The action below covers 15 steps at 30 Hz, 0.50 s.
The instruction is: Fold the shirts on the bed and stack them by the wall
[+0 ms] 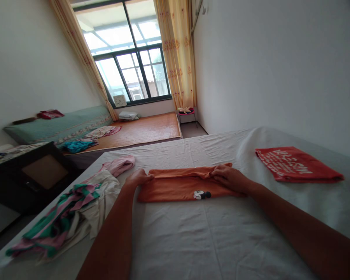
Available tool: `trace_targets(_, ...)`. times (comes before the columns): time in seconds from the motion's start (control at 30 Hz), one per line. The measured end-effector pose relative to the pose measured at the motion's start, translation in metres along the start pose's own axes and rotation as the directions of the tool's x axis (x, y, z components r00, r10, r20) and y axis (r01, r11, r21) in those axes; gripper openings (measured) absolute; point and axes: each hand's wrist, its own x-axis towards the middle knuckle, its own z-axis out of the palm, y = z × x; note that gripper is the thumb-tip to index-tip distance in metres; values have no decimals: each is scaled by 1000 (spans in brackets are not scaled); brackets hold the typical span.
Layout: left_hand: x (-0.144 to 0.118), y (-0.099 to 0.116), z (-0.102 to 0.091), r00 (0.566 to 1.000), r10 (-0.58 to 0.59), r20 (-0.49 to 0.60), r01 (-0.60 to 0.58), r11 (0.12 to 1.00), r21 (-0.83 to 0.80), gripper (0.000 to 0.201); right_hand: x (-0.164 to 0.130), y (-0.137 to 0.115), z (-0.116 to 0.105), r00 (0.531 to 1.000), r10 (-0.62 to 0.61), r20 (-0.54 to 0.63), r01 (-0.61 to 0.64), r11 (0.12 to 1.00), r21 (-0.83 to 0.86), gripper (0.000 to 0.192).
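**Left hand [139, 177] and right hand [226, 177] clamped on an orange garment [172, 190]**

We have the garment pinched at both ends of its far, folded strip. Our left thumb and fingertips close on the far left corner, knuckles up, and the left forearm [111, 229] rises steeply from the bottom of the view. Our right hand lies palm down on the far right part, fingers curled into gathered cloth; the right forearm [291, 221] slants in from the lower right.

The garment lies as a wide, low band across the white sheet [175, 241], in the middle of the view, its near edge almost straight. Between our forearms the sheet runs toward us in shallow creases, giving room on the near side. Beyond the garment, a narrower stretch reaches the sheet's far edge. On the left we are tighter: a loose pile of clothes [76, 212], pink, green and cream, lies just beside the left forearm. To the right, a gap of sheet separates our right hand from a folded red garment [300, 165], near the wall [280, 77].

White lettering on that red cloth stands upside down to us, and we cannot read it surely. Our orange garment bears a black-and-white cartoon mouse face [198, 195] by its near edge.
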Motion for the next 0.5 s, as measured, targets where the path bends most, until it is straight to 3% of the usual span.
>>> trace_targets(0.17, -3, 10, 4, 996, 78, 51, -83, 992, 95, 27, -1, 5, -1, 1000, -20, -11, 20, 1000, 18, 23)
trace_targets(0.27, -1, 16, 2, 989, 146, 5, -145, 974, 172, 20, 1, 6, -7, 991, 50, -126, -46, 998, 32, 23)
trace_targets(0.4, -3, 40, -4, 967, 242, -85, -227, 961, 155, 17, 2, 13, -20, 897, 176, -406, -159, 984, 76, 24)
trace_targets(0.5, -11, 82, -7, 945, 311, -97, -302, 948, 98, 13, 2, 20, -29, 829, 234, -507, -193, 972, 134, 23)
